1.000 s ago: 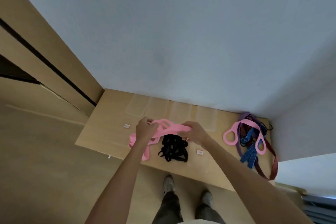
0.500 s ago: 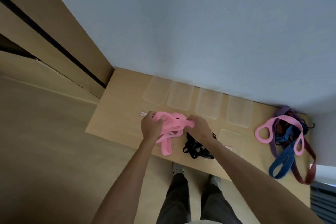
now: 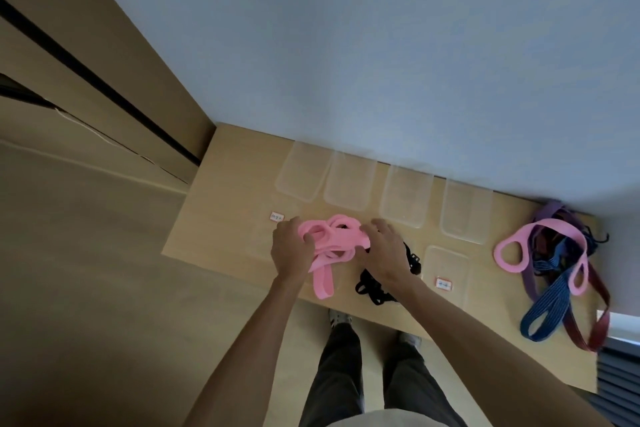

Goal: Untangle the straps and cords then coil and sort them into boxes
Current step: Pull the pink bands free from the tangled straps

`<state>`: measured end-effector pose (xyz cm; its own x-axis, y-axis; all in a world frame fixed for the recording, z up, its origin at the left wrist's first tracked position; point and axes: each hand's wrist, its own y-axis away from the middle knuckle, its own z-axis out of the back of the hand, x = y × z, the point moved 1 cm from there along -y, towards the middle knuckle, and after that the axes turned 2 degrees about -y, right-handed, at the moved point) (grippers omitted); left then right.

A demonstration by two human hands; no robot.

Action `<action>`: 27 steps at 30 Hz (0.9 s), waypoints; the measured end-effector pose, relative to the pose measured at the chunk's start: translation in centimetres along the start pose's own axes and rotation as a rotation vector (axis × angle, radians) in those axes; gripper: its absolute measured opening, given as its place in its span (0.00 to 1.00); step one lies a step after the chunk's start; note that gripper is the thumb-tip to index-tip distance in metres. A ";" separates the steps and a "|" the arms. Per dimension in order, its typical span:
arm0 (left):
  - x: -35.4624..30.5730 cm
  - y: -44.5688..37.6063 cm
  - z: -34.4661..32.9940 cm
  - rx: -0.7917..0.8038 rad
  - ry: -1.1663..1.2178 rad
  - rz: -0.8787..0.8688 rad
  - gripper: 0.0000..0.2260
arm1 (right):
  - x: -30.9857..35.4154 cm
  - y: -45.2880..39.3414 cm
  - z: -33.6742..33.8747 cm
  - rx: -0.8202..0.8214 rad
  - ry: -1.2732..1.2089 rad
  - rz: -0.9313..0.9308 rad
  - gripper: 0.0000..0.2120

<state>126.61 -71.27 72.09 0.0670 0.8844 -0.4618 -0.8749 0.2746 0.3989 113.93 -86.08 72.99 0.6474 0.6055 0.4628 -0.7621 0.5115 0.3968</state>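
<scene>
Against a pale blue-grey wall stands a light wooden bench [image 3: 221, 218], with tan floor to its left and the person's dark trousers and shoes at its near edge. Four clear plastic boxes [image 3: 349, 186] sit in a row along the far side, and a fifth box [image 3: 446, 270] lies nearer, with a small red-edged label [image 3: 444, 284] on it; another label [image 3: 276, 217] lies left of the hands. The left hand [image 3: 290, 250] grips a bunched pink strap [image 3: 332, 239], fingers curled round it, one end hanging toward the near edge. The right hand [image 3: 384, 250] holds the strap's other side, fingers bent over it. Just under that hand lies a black cord tangle [image 3: 372, 286]. Well apart, on the right, is a heap of pink, purple, blue and maroon straps [image 3: 554, 267].
</scene>
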 end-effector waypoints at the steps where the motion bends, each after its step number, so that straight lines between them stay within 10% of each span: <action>1: -0.6 0.1 0.3 -0.015 0.005 -0.032 0.18 | 0.2 0.1 0.6 -0.028 -0.030 0.009 0.16; 15: -20.6 5.5 -0.4 -0.067 0.089 -0.660 0.16 | -5.1 3.7 14.7 -0.452 -0.230 0.006 0.22; 27: -34.1 13.7 -13.2 0.098 -0.052 -0.885 0.17 | -24.9 10.2 23.5 -0.676 -0.250 -0.146 0.15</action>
<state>106.05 -102.63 82.84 0.7221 0.3485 -0.5976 -0.4479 0.8939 -0.0199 90.10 -110.29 84.15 0.6622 0.3864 0.6420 -0.4512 0.8897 -0.0701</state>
